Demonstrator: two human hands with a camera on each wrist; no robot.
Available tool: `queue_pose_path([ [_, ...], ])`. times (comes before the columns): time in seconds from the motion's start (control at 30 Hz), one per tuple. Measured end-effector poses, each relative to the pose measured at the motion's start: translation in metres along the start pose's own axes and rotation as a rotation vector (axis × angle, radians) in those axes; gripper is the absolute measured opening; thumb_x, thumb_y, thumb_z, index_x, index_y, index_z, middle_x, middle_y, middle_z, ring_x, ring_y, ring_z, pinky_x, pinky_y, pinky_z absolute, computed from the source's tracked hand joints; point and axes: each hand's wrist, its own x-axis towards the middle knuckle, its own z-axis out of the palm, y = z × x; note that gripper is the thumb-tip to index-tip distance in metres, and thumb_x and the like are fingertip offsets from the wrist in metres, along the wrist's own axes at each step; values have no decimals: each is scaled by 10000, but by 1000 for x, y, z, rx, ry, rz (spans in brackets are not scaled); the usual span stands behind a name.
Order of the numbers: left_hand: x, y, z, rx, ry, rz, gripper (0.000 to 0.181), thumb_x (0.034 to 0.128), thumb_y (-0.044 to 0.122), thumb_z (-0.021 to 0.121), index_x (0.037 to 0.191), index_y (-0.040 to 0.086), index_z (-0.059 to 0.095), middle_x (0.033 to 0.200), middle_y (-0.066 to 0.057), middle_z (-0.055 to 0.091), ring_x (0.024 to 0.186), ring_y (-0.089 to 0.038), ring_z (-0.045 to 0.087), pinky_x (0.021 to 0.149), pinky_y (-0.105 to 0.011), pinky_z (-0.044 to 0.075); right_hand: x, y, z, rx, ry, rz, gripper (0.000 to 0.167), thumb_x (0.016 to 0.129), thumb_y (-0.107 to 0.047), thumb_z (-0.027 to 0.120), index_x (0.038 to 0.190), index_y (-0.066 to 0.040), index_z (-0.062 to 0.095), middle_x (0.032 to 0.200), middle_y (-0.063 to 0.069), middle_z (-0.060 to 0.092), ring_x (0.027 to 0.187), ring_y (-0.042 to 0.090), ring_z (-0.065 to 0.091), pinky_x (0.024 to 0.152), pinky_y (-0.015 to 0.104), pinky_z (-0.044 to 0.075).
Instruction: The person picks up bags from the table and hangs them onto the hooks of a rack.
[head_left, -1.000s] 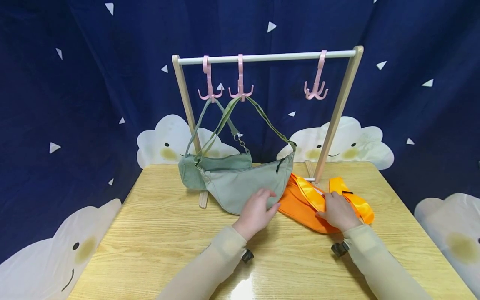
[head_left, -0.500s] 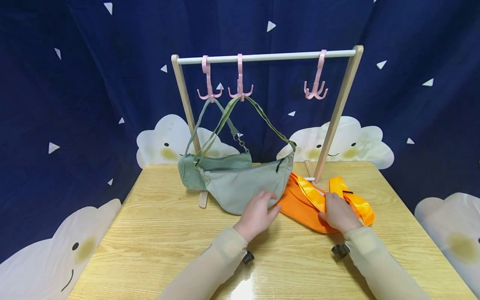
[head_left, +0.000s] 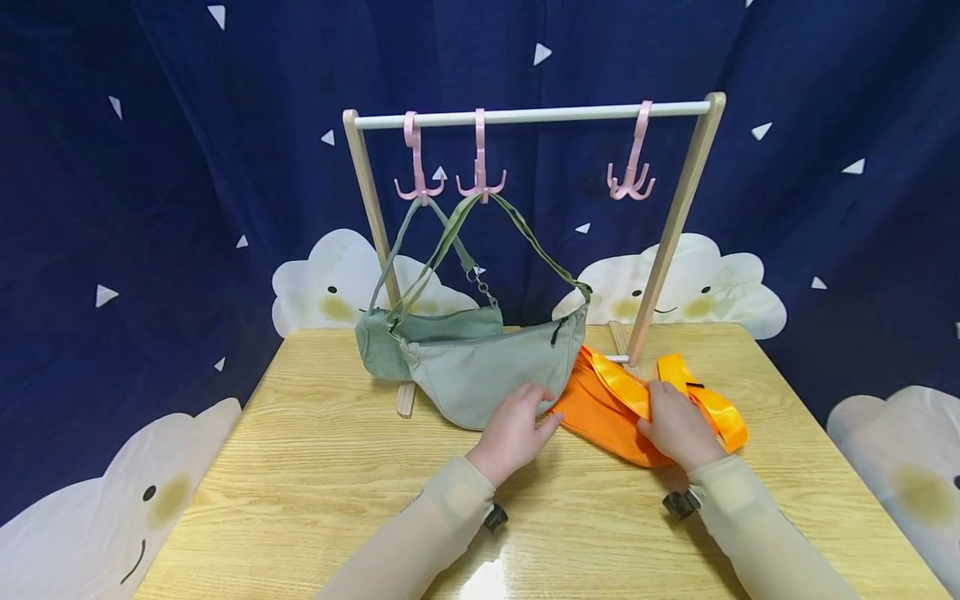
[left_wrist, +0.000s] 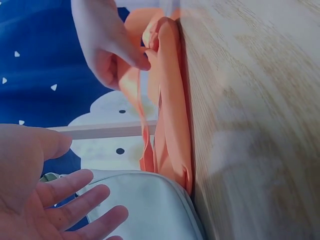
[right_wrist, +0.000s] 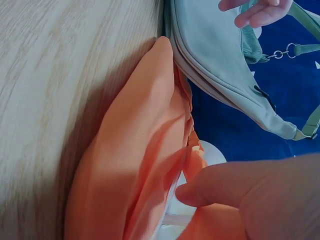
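Observation:
A pale green shoulder bag hangs by its strap from the middle pink hook, its body low over the table. My left hand is held in front of it, fingers spread and relaxed with nothing between them; in the left wrist view the fingers look apart from the bag. On the table to the right lies an orange bag, slack and partly under my right hand. That hand grips its orange strap, thumb on one side and curled fingers on the other. My palm hides part of the strap.
A wooden rack with a white rail stands at the back of the table. A darker green bag hangs from the left pink hook, behind the pale one. The right pink hook carries no bag. Behind is a blue curtain.
Over the last second the left hand has shifted very slightly to the right. The right hand stays at the orange strap, and the bags have not visibly moved.

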Motion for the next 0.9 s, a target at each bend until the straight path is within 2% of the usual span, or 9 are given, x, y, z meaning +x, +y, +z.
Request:
queue_pose_path([
  [0.13, -1, 0, 0, -3, -1, 2, 321, 1019, 319, 664, 1230, 77, 680, 1202, -64, 680, 1065, -225, 667, 946, -321, 554, 0, -2, -1, -10, 63, -34, 467, 842, -82, 769, 1198, 112, 538, 989, 246, 614, 787, 325, 590, 750, 526, 560],
  [0.33, -1, -1, 1, 2, 3, 8, 316, 1014, 313, 672, 1225, 77, 681, 1201, -74, 685, 1049, -221, 669, 934, -316, 555, 0, -7, -4, 3, 116, -60, 459, 856, -80, 763, 1226, 83, 547, 1035, 238, 624, 825, 328, 599, 783, 529, 561],
  [0.63, -1, 0, 1, 7, -4, 5, 312, 1013, 311, 674, 1224, 82, 676, 1212, -71, 685, 1062, -224, 667, 943, -321, 554, -1, -14, -9, 52, 161, -90, 543, 884, -111, 766, 1342, 62, 533, 1231, 272, 613, 1059, 427, 611, 953, 611, 519],
  [0.9, 2, 5, -2, -15, -6, 31, 315, 1009, 286, 679, 1242, 75, 679, 1231, -57, 681, 1074, -220, 664, 967, -323, 549, -1, -19, -10, 82, 313, -247, 498, 829, -122, 845, 1231, 42, 601, 1121, 208, 651, 1004, 400, 624, 899, 588, 511],
])
